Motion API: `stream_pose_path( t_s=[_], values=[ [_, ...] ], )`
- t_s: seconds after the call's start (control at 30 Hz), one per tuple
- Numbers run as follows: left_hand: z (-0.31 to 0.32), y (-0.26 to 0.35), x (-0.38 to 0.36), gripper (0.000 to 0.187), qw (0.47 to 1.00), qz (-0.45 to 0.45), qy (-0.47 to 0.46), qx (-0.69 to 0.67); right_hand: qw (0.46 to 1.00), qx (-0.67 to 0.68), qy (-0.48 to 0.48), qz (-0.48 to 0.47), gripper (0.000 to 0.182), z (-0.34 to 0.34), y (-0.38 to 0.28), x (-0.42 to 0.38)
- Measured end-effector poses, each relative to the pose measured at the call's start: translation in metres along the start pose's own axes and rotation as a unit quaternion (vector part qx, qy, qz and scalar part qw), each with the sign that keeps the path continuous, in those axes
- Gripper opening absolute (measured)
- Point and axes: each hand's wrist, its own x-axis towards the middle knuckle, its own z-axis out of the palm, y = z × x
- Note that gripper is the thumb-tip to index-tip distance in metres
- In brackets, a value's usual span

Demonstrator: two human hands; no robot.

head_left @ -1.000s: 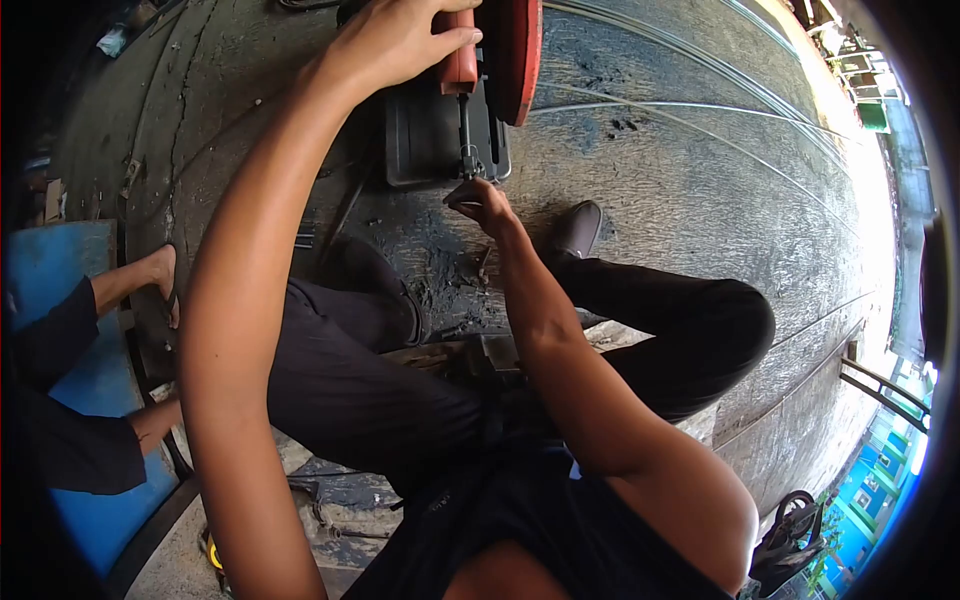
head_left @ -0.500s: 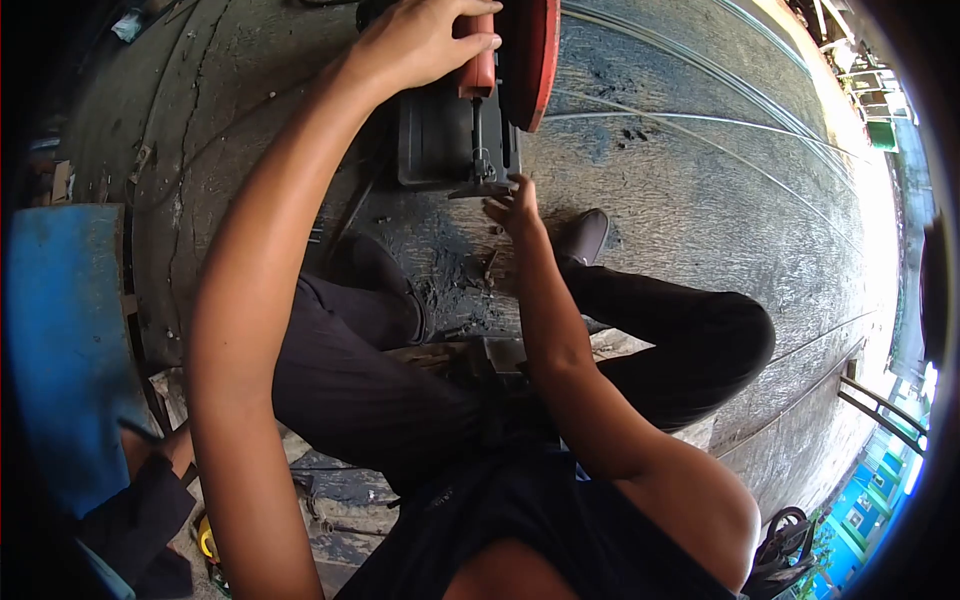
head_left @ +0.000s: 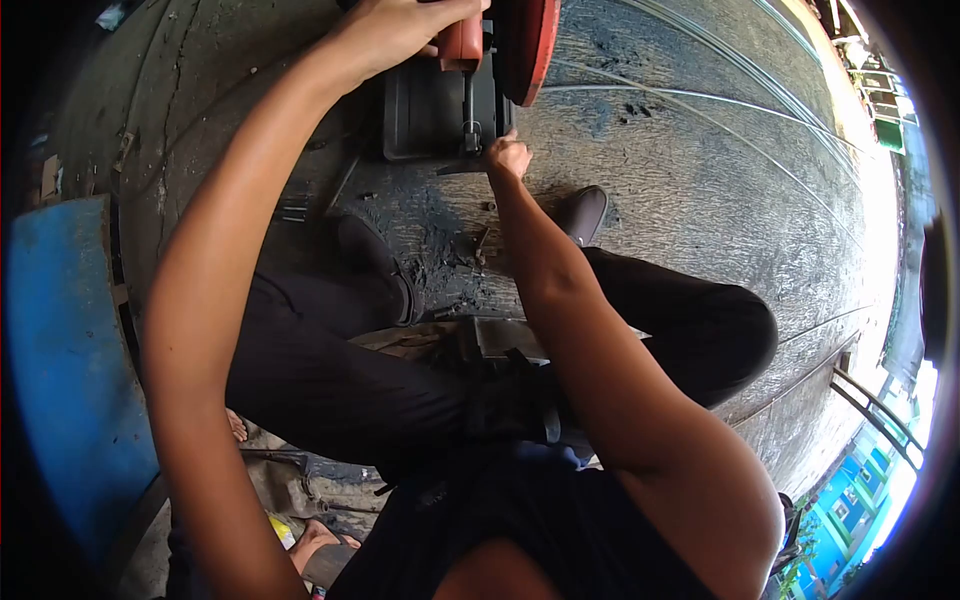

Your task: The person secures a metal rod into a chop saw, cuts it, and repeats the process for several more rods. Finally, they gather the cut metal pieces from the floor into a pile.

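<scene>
My left hand (head_left: 405, 30) is wrapped round the red handle (head_left: 461, 45) of a machine at the top of the view; some of its fingers are cut off by the frame edge. A round red guard (head_left: 530, 50) stands just right of the handle. Beneath them lies the machine's black base (head_left: 410, 125). At the base's near right corner my right hand (head_left: 511, 156) is closed, beside a dark flat piece (head_left: 462, 168) and a metal rod; what it holds is hidden.
Long thin rods (head_left: 690, 95) cross the floor at the upper right. Small metal bits (head_left: 292, 208) lie near my shoes. A blue panel (head_left: 75, 370) stands at the left. Another person's bare foot (head_left: 315, 537) shows at the lower left.
My right hand has gone from spread fingers to closed and moved up slightly. The handle and my left hand appear a little further left and up. The other person's limbs have shifted.
</scene>
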Motion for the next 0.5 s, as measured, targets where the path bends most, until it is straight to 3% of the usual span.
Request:
stream_pose_path(
  t_s=[0.03,0.1,0.13,0.17,0.2,0.33,0.5],
  values=[
    [0.004,0.004,-0.001,0.111,0.999,-0.04,-0.003,-0.002,1.0,0.012,0.007,-0.003,0.059,0.0,0.001,-0.003],
    [0.019,0.028,-0.02,0.091,0.982,0.017,0.15,0.115,0.999,0.03,0.024,-0.005,0.057,0.008,0.007,0.004],
    [0.006,0.037,-0.015,0.073,0.998,-0.04,0.02,-0.039,0.998,0.051,0.045,-0.003,0.056,0.011,0.01,0.006],
    [-0.002,0.041,-0.01,0.056,0.971,-0.094,-0.108,-0.191,0.998,0.051,0.042,-0.002,0.056,0.013,0.009,0.005],
    [0.005,0.046,-0.009,0.032,0.978,-0.092,-0.064,-0.178,0.997,0.059,0.052,0.003,0.055,0.014,0.008,0.006],
    [0.026,0.043,-0.002,0.034,0.948,-0.12,-0.011,-0.295,0.995,0.086,0.056,0.019,0.055,0.012,0.01,0.003],
    [0.039,0.045,-0.001,0.034,0.932,-0.137,0.043,-0.333,0.995,0.091,0.048,0.014,0.057,0.01,0.007,0.001]
  ],
)
